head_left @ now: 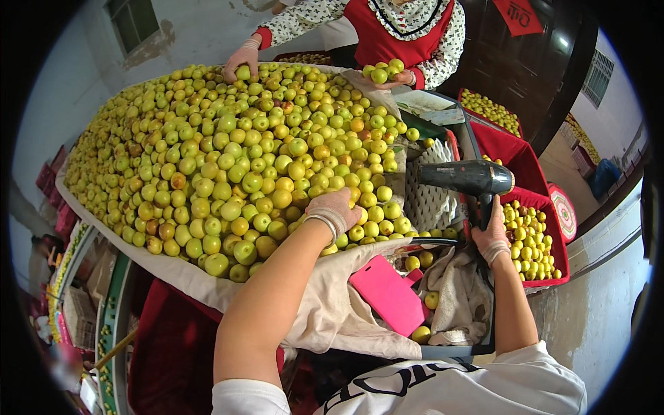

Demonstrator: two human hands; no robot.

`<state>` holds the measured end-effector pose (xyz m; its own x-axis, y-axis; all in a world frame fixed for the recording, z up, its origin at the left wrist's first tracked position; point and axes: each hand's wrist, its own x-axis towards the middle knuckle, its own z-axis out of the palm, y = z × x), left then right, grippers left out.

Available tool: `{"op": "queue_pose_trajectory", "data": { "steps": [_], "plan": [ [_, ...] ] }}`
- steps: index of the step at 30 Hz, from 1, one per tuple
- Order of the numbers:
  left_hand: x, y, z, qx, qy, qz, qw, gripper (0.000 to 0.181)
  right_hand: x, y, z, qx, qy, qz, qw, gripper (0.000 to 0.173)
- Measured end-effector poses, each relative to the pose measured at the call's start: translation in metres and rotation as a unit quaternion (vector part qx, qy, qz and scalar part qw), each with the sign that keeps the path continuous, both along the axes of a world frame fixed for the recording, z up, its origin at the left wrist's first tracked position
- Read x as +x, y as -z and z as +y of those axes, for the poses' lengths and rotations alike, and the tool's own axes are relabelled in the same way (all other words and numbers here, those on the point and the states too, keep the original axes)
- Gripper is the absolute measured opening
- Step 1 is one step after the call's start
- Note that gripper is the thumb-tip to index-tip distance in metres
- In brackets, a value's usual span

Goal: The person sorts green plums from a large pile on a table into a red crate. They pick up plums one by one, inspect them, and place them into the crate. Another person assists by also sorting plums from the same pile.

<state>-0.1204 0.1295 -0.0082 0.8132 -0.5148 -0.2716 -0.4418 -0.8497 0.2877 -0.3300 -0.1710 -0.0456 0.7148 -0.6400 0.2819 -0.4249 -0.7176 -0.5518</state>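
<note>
My right hand [492, 236] grips the handle of a dark hair dryer [461, 177], whose nozzle points left above a white foam fruit net [433, 181]. In a pale knit glove, my left hand [334, 211] reaches into the near right side of a large heap of yellow-green jujubes [228, 171]. Its fingers are partly hidden among the fruit, so whether it grasps one is unclear. A bracelet circles that wrist. Under the heap lies a light cloth [316, 316]. A pink phone case [390, 294] rests on the cloth's right part, beside a crumpled towel [456, 301] and a few loose jujubes.
Across the heap, another person's gloved hand [244, 59] touches the fruit, and their other hand [394, 79] holds several jujubes. Red-lined crates [557, 254] with jujubes stand at right. A green conveyor [110, 311] runs at lower left, near a dark red cloth [168, 347].
</note>
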Motion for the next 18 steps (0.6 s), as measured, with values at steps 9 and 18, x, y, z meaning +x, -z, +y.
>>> {"op": "queue_pose_trajectory", "data": {
  "steps": [9, 18],
  "plan": [
    [-0.002, -0.002, 0.0, 0.01, -0.003, -0.003, 1.0, 0.064, -0.005, -0.004, 0.002, 0.034, -0.021, -0.013, 0.999, 0.098],
    [-0.005, -0.002, -0.002, -0.021, 0.0, -0.005, 1.0, 0.059, -0.003, -0.001, -0.001, -0.145, 0.003, -0.032, 0.989, 0.093]
  ]
}}
